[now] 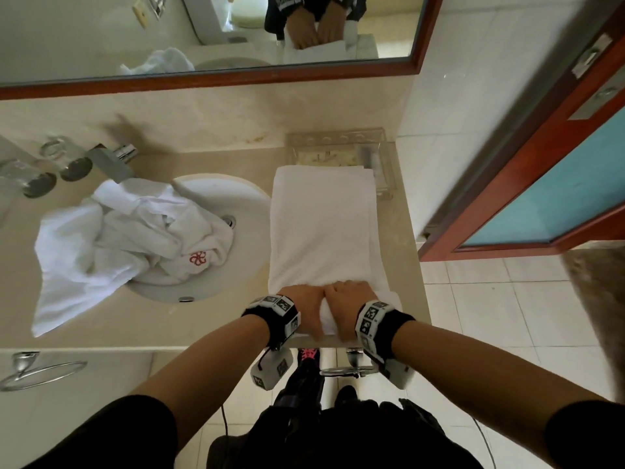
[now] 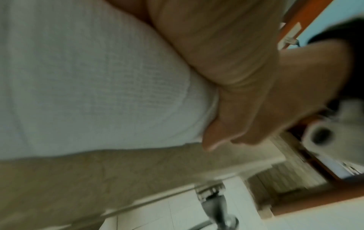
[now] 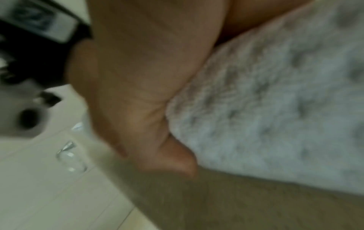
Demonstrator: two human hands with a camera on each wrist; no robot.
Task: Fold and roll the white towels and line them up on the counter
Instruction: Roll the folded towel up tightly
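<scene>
A white towel (image 1: 321,228), folded into a long strip, lies on the beige counter (image 1: 209,319) to the right of the sink. Its near end is turned into a short roll (image 1: 328,321) at the counter's front edge. My left hand (image 1: 302,306) and right hand (image 1: 348,299) sit side by side on that roll, fingers curled over its top and thumbs behind it. The left wrist view shows my left hand (image 2: 197,38) against the towel (image 2: 88,77). The right wrist view shows my right hand (image 3: 147,62) pressed into the towel's pile (image 3: 275,109). More white towels (image 1: 128,238) lie crumpled across the sink.
The round sink (image 1: 216,191) is left of the strip, with a faucet (image 1: 111,157) and glasses (image 1: 44,170) behind it. A clear tray (image 1: 382,154) stands just beyond the towel's far end. A mirror hangs above, and a red-framed door (image 1: 541,184) is at the right.
</scene>
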